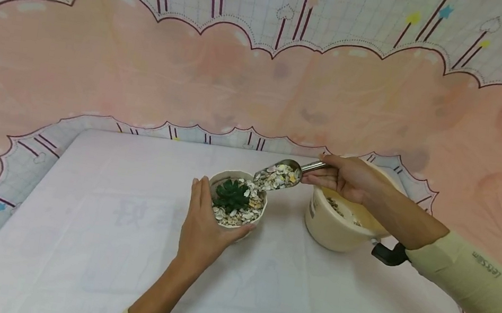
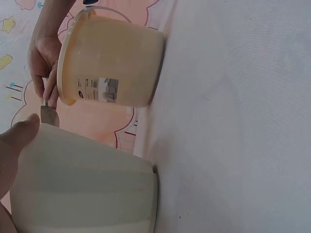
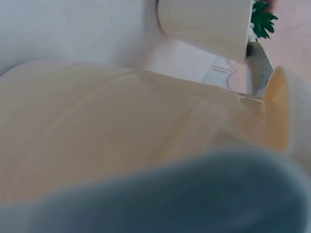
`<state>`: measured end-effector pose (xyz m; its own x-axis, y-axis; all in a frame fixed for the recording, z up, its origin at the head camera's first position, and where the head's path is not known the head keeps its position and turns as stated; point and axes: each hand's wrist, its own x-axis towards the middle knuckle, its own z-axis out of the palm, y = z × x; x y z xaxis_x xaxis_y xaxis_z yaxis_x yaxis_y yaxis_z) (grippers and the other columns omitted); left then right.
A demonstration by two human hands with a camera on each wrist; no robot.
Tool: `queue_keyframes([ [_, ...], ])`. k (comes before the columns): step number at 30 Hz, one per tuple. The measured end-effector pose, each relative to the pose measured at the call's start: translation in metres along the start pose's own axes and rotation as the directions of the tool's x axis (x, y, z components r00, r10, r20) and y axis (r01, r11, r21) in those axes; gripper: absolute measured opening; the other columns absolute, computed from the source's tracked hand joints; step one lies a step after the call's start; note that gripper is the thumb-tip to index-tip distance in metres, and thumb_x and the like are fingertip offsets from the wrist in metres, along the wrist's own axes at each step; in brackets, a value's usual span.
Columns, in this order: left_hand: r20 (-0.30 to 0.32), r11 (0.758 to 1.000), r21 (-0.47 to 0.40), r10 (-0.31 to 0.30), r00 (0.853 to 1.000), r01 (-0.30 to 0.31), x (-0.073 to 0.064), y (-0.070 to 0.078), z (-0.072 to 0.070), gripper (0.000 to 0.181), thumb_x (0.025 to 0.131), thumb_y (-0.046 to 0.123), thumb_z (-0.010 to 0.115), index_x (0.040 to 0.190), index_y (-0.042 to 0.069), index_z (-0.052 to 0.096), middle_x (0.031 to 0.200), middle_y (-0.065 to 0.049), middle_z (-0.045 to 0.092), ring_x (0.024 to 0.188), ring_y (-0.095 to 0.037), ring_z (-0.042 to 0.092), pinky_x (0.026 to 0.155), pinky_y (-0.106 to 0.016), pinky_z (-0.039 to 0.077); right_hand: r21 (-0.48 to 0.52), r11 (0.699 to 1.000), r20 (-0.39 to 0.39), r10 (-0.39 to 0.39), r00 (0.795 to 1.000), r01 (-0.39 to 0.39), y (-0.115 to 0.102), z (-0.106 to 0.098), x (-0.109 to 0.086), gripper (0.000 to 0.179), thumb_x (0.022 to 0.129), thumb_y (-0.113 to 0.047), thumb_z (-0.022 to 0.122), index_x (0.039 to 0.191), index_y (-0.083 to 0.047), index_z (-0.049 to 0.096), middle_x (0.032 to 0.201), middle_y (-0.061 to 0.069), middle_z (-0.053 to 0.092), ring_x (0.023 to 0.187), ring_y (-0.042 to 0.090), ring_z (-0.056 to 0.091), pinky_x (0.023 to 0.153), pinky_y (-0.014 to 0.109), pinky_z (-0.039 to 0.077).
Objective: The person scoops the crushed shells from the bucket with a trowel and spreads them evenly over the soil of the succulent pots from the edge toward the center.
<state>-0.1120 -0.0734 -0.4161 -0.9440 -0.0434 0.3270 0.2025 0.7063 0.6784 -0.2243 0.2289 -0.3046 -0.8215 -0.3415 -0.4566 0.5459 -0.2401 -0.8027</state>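
A white plant pot (image 2: pixel 87 179) stands on the white table, and in the head view a green succulent (image 1: pixel 231 195) sits in it among pale stone chips (image 1: pixel 242 217). My left hand (image 1: pixel 202 235) grips the pot's near left side, its thumb at the front and its fingers along the left wall. Pinched by the handle in my right hand (image 1: pixel 349 180) is a metal scoop (image 1: pixel 313 167). Pale chips fill its bowl, whose tip is over the pot's upper right rim. The right wrist view shows the scoop partly, behind the bucket's edge.
A cream bucket (image 1: pixel 327 231) with some chips inside stands right of the pot, under my right forearm. Its label (image 2: pixel 97 89) faces the pot. The white table (image 1: pixel 88 251) reaches back to a patterned pink and white cloth (image 1: pixel 250 92).
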Motion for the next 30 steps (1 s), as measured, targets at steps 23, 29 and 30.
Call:
queue_keyframes([
  [23, 0.082, 0.999, -0.039, 0.033, 0.996, -0.030, 0.009, -0.009, -0.008, 0.138, 0.068, 0.056, 0.097, 0.165, -0.005, 0.019, 0.168, -0.026, 0.024, 0.155, -0.041, 0.025, 0.117, -0.056, 0.037, 0.013, 1.000, -0.003, -0.007, 1.000, 0.007, 0.000, 0.002, -0.001, 0.029, 0.115, -0.013, 0.042, 0.110, 0.008, 0.061, 0.100, 0.033, 0.073, 0.093, 0.037, 0.077, 0.092, 0.034, 0.058],
  [29, 0.125, 0.997, -0.061, 0.053, 0.991, -0.045, 0.014, -0.014, -0.011, 0.137, 0.070, 0.055, 0.096, 0.165, -0.005, 0.019, 0.169, -0.025, 0.023, 0.156, -0.040, 0.023, 0.117, -0.057, 0.035, 0.022, 1.000, -0.006, -0.012, 1.000, 0.012, 0.000, 0.003, -0.002, 0.027, 0.115, -0.013, 0.042, 0.111, 0.007, 0.061, 0.100, 0.033, 0.073, 0.094, 0.038, 0.077, 0.093, 0.034, 0.057],
  [30, 0.133, 0.997, -0.065, 0.053, 0.990, -0.044, 0.015, -0.015, -0.011, 0.137, 0.070, 0.055, 0.096, 0.165, -0.005, 0.019, 0.170, -0.024, 0.023, 0.156, -0.040, 0.023, 0.117, -0.058, 0.035, 0.022, 1.000, -0.006, -0.013, 1.000, 0.014, 0.000, 0.003, -0.002, 0.027, 0.115, -0.012, 0.042, 0.112, 0.007, 0.060, 0.100, 0.033, 0.073, 0.094, 0.038, 0.077, 0.093, 0.034, 0.058],
])
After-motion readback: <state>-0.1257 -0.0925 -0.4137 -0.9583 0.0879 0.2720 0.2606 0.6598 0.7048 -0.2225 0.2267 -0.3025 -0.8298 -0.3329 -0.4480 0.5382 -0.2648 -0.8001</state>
